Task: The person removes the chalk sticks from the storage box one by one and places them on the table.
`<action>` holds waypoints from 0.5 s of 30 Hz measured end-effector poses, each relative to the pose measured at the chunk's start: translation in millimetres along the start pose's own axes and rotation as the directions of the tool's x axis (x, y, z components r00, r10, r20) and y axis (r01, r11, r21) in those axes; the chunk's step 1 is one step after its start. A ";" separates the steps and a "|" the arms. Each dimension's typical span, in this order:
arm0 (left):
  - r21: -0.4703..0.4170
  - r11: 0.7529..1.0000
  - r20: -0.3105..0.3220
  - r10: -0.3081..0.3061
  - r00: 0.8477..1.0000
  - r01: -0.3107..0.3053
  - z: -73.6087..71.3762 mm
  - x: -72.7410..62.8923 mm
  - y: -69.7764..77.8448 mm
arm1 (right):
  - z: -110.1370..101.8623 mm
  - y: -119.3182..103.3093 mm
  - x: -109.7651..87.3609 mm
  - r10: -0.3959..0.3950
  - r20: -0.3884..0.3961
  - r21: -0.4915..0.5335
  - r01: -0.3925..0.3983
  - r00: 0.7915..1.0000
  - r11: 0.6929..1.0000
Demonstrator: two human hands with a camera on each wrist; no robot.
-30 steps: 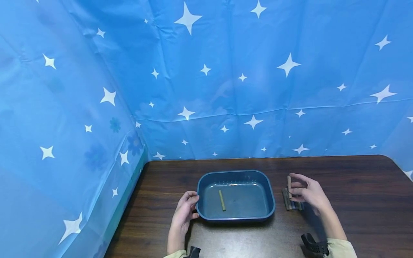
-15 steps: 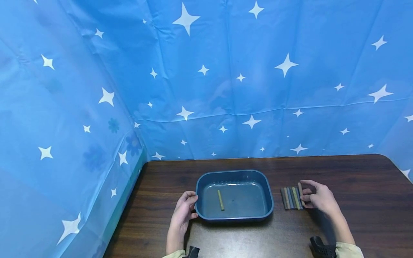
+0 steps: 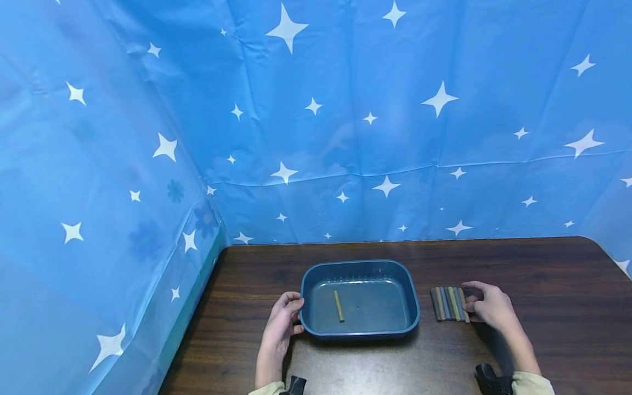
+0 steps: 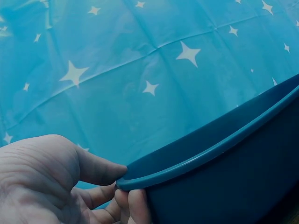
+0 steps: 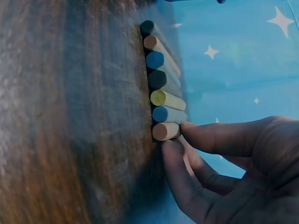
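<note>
My left hand (image 3: 280,325) pinches the left rim of a blue plastic tub (image 3: 362,334), thumb on top and fingers beneath, as the left wrist view shows. One yellowish chalk stick (image 3: 339,306) lies inside the tub. To the tub's right, several coloured chalk sticks lie side by side in a row on the table, among them a yellow chalk stick (image 5: 170,99) and a dark green one (image 5: 148,28). My right hand (image 3: 496,307) pinches the tan chalk stick (image 5: 167,131) at the row's right end between thumb and fingers. That stick lies against its blue-ended neighbour (image 5: 169,115).
The dark wood-grain table (image 3: 370,370) ends at the back against a blue backdrop (image 3: 336,137) with white stars. Another blue sheet (image 3: 113,247) hangs along the left side. Black wrist straps (image 3: 492,379) sit near both sleeve cuffs.
My right hand has moved right from over the row, bringing the tan chalk stick down from upright-looking and raised to the row's right end. The left hand stays on the tub's rim.
</note>
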State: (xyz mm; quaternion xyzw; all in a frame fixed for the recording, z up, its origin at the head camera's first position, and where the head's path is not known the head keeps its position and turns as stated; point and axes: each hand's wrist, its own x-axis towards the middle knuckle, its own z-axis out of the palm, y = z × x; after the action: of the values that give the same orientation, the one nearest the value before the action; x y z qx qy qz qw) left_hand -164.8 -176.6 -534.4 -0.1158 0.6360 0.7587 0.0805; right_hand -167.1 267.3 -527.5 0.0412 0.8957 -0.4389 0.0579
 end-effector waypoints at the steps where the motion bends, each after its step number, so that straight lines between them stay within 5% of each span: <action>1: 0.000 1.000 0.000 -0.001 1.000 0.001 0.1 0.2 0.1 | 0.6 0.0 -0.1 -0.003 -0.011 -0.005 0.003 1.000 1.000; 15: 0.004 1.000 -0.001 -0.013 1.000 0.013 0.0 -0.1 -0.6 | 7.7 -0.7 2.8 0.004 -0.116 -0.054 -0.010 0.993 0.999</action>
State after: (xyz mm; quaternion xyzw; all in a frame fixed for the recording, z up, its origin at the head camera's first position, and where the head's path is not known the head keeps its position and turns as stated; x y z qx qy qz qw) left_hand -164.5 -176.4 -535.0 -0.1200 0.6367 0.7569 0.0855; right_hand -169.4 260.8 -532.0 0.0683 0.9090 -0.4112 0.0083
